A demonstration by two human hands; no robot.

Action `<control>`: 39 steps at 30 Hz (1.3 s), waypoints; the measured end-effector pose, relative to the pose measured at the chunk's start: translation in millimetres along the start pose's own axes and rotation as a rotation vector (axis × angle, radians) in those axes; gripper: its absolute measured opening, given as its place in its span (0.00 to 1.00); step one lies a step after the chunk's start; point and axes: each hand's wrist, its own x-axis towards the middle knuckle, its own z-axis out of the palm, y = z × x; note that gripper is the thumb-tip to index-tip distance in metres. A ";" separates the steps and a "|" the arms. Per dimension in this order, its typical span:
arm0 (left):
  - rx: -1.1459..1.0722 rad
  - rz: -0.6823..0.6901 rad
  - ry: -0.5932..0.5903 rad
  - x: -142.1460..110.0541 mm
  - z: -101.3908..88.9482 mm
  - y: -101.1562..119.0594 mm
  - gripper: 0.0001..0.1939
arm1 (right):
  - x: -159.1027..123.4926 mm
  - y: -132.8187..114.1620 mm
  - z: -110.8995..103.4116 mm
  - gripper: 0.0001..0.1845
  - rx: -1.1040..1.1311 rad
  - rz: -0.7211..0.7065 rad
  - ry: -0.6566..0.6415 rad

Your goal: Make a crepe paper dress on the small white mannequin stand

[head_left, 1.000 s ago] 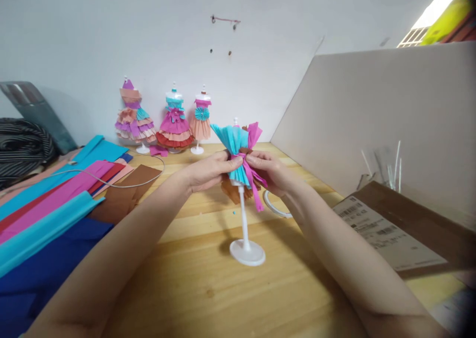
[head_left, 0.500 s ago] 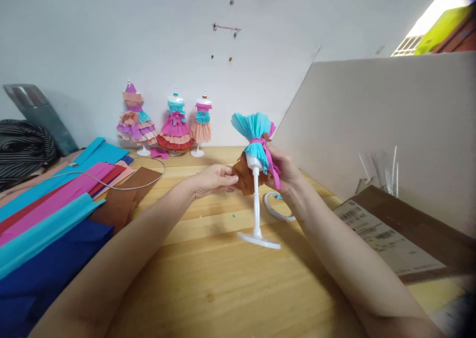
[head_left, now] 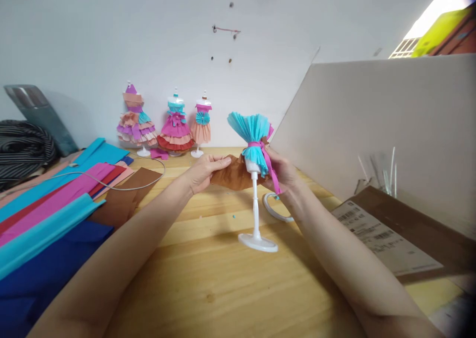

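A small white dress form (head_left: 256, 204) on a stand is upright in front of me. Turquoise pleated crepe paper (head_left: 250, 127) flares around its top, tied at the waist with a pink paper strip (head_left: 270, 167). My left hand (head_left: 204, 173) pinches the free end of a brown crepe paper strip (head_left: 232, 173) between thumb and fingers, left of the form. The strip runs behind the form towards my right hand (head_left: 283, 171). That hand is closed around the form's right side at the waist, its fingertips hidden behind the paper.
Three dressed mini forms (head_left: 175, 124) stand against the wall. Coloured crepe paper sheets (head_left: 74, 194) and a thin grey cable (head_left: 122, 188) lie to the left. A white tape roll (head_left: 273, 210) sits behind the stand. On the right are a cardboard box (head_left: 394, 234) and clear sticks (head_left: 392, 171).
My left hand has moved left and slightly up, drawing the brown strip out wider. The dress form has shifted a little, and its base shows more of its top.
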 end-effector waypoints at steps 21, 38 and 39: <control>0.091 0.180 0.420 7.4 4.6 -10.3 0.15 | 2.5 3.4 1.8 0.14 0.021 0.008 -0.048; 0.279 0.348 0.398 -1.6 30.8 -6.0 0.08 | 3.1 11.7 -1.2 0.15 0.006 -0.023 0.065; 0.271 0.347 0.406 -1.6 30.5 -6.8 0.09 | 3.0 12.6 -0.9 0.15 0.019 -0.025 0.079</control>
